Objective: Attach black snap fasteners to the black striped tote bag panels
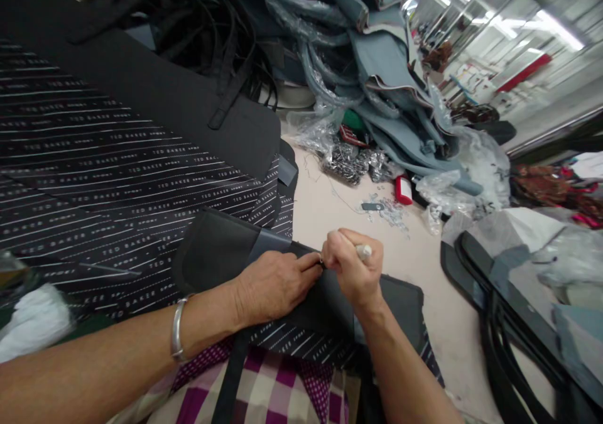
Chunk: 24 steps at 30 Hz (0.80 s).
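R hand [353, 260] is clamping in a fist on a pale-handled tool [363, 252], the butt poking out on the fist's R side; the tip is hiding under the fingers, so we can't tell its full axis. L hand [277, 279] is lying palm down just left of the fist, fingers together, index reaching almost to it; we can't tell whether it's pinching or only pressing.

The dark bag panel [202, 254] is sitting directly under the grip and spreading out both sides of it. Both hands are working approx. mid-length, L being the nearer, as it's resting on the panel itself; R is hanging over the far edge, contact unclear. We're seeing the panel's long axis running L–R w/ a slant: its rounded end is pointing left and a bit away from us, its squarer end right and a bit toward us. A grey band [268, 242] is crossing it just left of the grip.

Striped lettered fabric [141, 210] is spreading farther left. Beyond the grip, to the right, small shiny bits [393, 213] and a red-and-white item [403, 190] are lying on the tabletop [414, 254], w/ blue-grey bags [386, 66] piling up behind. Black straps [513, 323] are curving well right of the grip, apart from the panel.
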Each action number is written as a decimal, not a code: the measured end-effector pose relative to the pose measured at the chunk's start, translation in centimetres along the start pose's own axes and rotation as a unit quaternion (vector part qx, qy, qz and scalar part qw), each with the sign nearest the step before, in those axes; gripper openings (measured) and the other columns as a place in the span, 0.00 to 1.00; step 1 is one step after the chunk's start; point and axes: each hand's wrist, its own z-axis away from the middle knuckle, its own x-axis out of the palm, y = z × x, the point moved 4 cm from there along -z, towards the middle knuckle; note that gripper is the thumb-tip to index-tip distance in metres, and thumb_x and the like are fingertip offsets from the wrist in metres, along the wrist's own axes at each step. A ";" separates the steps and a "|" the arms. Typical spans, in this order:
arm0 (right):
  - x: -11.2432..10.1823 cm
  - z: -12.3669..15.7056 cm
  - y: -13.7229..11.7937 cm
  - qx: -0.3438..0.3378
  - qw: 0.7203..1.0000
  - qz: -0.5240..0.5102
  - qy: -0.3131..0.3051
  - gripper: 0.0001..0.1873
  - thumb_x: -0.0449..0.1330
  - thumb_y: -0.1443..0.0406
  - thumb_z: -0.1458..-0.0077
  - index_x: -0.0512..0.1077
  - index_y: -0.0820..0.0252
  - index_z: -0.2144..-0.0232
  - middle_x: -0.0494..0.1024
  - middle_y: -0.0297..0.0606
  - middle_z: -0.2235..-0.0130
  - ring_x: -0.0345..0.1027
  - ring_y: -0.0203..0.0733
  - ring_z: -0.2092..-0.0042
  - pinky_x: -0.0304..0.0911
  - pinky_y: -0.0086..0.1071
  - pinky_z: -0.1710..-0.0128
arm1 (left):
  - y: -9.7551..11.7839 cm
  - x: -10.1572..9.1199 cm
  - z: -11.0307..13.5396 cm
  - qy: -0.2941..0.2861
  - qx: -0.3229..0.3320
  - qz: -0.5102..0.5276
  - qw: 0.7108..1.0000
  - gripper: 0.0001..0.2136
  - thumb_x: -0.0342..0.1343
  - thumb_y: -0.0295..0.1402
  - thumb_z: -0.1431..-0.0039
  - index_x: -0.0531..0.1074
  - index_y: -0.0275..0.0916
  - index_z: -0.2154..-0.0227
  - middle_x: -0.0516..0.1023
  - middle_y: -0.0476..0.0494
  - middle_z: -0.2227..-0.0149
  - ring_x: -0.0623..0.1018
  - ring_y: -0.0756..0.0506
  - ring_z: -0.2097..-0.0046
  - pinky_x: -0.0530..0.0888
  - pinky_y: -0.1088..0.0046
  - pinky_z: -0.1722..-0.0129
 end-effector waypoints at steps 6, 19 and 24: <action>2.8 -3.3 -1.3 0.008 0.998 0.057 -0.017 0.24 0.57 0.57 0.41 0.62 0.58 0.87 0.56 0.25 0.86 0.47 0.29 0.82 0.45 0.28 0.82 | -0.3 0.0 0.0 0.018 -0.028 0.016 0.999 0.10 0.47 0.31 0.35 0.70 0.38 0.56 0.75 0.41 0.55 0.79 0.44 0.64 0.75 0.67 0.70; 5.0 -1.9 -0.5 -0.106 0.948 0.277 -0.114 0.24 0.55 0.60 0.41 0.54 0.56 0.86 0.52 0.26 0.86 0.45 0.30 0.84 0.45 0.29 0.82 | -0.4 3.4 -0.4 0.003 0.086 -0.014 0.996 0.13 0.46 0.29 0.36 0.78 0.34 0.65 0.81 0.37 0.59 0.78 0.38 0.54 0.76 0.62 0.62; 2.5 -2.3 -0.4 -0.040 0.981 0.183 -0.053 0.24 0.56 0.60 0.41 0.59 0.57 0.87 0.55 0.26 0.87 0.48 0.30 0.84 0.45 0.28 0.84 | -0.3 1.3 0.0 0.017 -0.007 0.025 1.000 0.11 0.49 0.35 0.37 0.71 0.39 0.56 0.78 0.44 0.64 0.78 0.43 0.68 0.71 0.67 0.78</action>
